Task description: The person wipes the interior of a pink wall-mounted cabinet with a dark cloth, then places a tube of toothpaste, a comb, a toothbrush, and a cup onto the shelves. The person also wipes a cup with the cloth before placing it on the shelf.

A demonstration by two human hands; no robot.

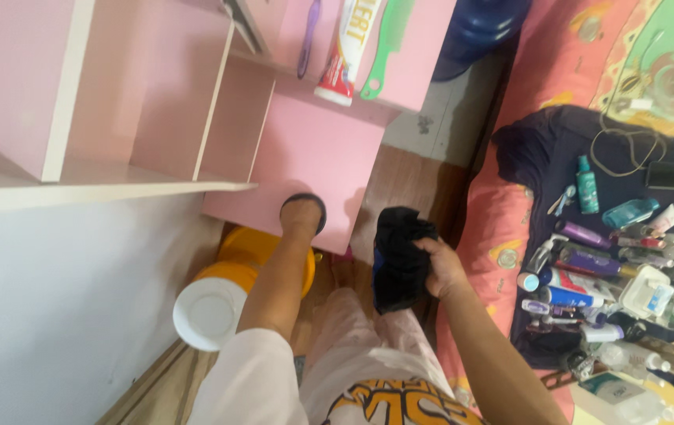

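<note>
Pink shelving unit (140, 102) fills upper left of frame. White wall (54, 315) at lower left. Brown wood floor (416, 177) at centre. Patterned pink bedcover (565, 55) along right. Daylight, even.

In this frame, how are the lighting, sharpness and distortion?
Head view: soft, even light with no hard glare; faint shadows under the pink shelves. Edges are slightly soft overall, most around the left hand on a dark round thing and the right hand gripping a black cloth. Wide-angle tilt slants the shelf lines. Small bottles on the bed blur together.

Matt black cloth (400, 256), smooth pink shelf (317, 153)
</note>
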